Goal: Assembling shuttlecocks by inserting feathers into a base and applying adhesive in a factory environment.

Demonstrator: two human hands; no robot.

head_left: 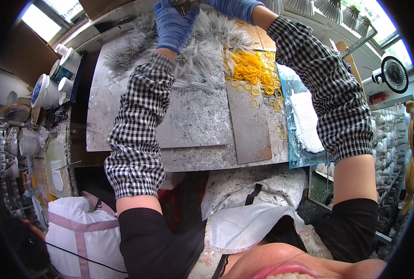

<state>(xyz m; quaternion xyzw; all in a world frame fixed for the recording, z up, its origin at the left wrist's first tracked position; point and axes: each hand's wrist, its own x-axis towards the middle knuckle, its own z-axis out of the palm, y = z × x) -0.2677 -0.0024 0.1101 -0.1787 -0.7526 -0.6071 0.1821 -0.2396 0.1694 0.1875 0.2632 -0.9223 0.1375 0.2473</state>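
Observation:
My left hand (175, 29), in a blue knitted glove, is at the far side of the table. Its fingers close around a small round bundle (184, 6) of what look like thin sticks; the top edge cuts it off. My right hand (232, 7), gloved alike, reaches in from the right, close to that bundle. The picture's edge hides its fingertips. Below both hands spreads a loose heap of thin, clear-grey needle-like sticks (200, 60). To the right of the heap lies a pile of yellow rings (249, 67), with several scattered nearer me.
A grey board (165, 118) and a narrow metal plate (250, 125) cover the worktable. A folded white cloth (304, 122) rests on blue plastic at the right. White tubs (44, 90) stand at left; a small fan (394, 74) is at far right. Bundled sticks (328, 9) line the back.

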